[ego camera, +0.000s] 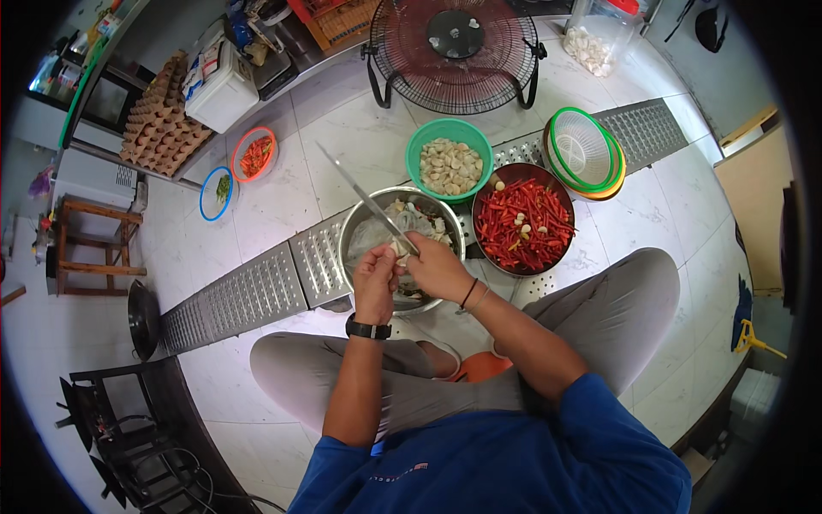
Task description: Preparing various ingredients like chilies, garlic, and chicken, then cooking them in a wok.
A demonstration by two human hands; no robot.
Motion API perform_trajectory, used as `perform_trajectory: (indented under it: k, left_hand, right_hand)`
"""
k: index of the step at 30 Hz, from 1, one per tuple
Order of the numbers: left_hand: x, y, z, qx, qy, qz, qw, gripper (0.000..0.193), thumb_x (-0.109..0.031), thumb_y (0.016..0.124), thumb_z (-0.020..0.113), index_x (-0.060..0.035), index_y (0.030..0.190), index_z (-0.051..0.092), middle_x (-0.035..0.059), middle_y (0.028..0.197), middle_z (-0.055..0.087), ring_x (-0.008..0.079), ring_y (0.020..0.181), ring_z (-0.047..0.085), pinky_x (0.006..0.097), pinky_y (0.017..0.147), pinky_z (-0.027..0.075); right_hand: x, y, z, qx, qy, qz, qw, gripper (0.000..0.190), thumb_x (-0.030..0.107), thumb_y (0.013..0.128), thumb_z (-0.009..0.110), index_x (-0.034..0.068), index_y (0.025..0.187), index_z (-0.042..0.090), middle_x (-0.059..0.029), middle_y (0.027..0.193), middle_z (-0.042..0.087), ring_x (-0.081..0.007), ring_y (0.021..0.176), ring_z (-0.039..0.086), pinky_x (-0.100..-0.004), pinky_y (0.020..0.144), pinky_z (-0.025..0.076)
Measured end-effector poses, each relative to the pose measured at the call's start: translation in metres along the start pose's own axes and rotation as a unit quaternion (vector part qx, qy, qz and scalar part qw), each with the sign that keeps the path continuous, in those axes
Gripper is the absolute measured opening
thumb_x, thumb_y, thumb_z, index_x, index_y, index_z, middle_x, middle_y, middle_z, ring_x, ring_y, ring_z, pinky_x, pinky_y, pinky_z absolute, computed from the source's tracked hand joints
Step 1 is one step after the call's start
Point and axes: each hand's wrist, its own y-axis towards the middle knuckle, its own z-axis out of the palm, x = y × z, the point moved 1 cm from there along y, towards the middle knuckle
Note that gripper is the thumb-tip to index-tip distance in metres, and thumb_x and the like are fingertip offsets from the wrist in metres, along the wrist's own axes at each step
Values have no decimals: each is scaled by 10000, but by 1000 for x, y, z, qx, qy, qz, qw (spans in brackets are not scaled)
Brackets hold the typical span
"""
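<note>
My right hand (pixel 437 266) grips a long knife (pixel 366 199), its blade slanting up to the left over a steel bowl (pixel 457 221). Close against it, my left hand (pixel 374 276) pinches a pale garlic clove (pixel 399 249) near the base of the blade. Inside the bowl are a clear plastic bag (pixel 369 238) and scraps of peel. A green plastic basin (pixel 411 160) of garlic cloves (pixel 451 167) stands just beyond. Right of the steel bowl, a metal bowl (pixel 476 238) holds red chillies (pixel 520 225) with several pale cloves on top.
A perforated metal drain cover (pixel 237 299) runs across the tiled floor beneath the bowls. Stacked colanders (pixel 581 148) stand at right, and a large fan (pixel 453 70) is beyond. Small baskets (pixel 275 154) sit at left. A wok (pixel 142 321) and a black burner stand (pixel 122 392) are nearer.
</note>
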Motion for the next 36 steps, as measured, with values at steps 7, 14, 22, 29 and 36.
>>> perform_trajectory:
  k: [7, 14, 22, 29, 36]
  left_hand:
    - [8, 4, 2, -76, 38, 55, 995, 211, -215, 944, 635, -39, 1046, 579, -3, 838, 617, 49, 606, 535, 171, 485, 357]
    - [5, 7, -11, -19, 13, -13, 1000, 201, -251, 958, 613, -69, 1036, 573, -8, 848, 618, 47, 584, 519, 176, 489, 384]
    - [-3, 12, 20, -34, 138, 5, 990, 235, -305, 965, 592, -90, 1060, 570, 28, 891, 641, 50, 547, 489, 182, 427, 324]
    - [14, 23, 96, 75, 76, -57, 993, 246, -289, 967, 570, -65, 1067, 586, 39, 893, 624, 91, 600, 525, 214, 480, 380]
    - [-30, -6, 37, 56, -124, -129, 982, 252, -135, 938, 590, 2, 1149, 573, 87, 1021, 642, 175, 847, 619, 269, 785, 523]
  right_hand:
    - [0, -1, 6, -21, 14, -8, 1000, 402, 118, 808, 493, 5, 1188, 559, -299, 918, 641, -450, 897, 623, -483, 816, 494]
    - [-8, 0, 7, -26, 28, 23, 999, 417, 134, 809, 499, 2, 1200, 557, -296, 934, 644, -453, 909, 621, -482, 828, 491]
    - [-76, 5, 20, -52, -62, 83, 993, 367, 161, 813, 539, -3, 1140, 581, -272, 950, 657, -442, 911, 631, -490, 829, 492]
    - [-113, -5, 25, 32, -77, 37, 996, 351, 193, 797, 586, 20, 1102, 577, -267, 951, 654, -437, 931, 625, -501, 837, 486]
    - [-113, 12, 22, -9, -69, 131, 989, 430, 192, 800, 591, -6, 1168, 492, -311, 894, 642, -459, 892, 631, -523, 805, 493]
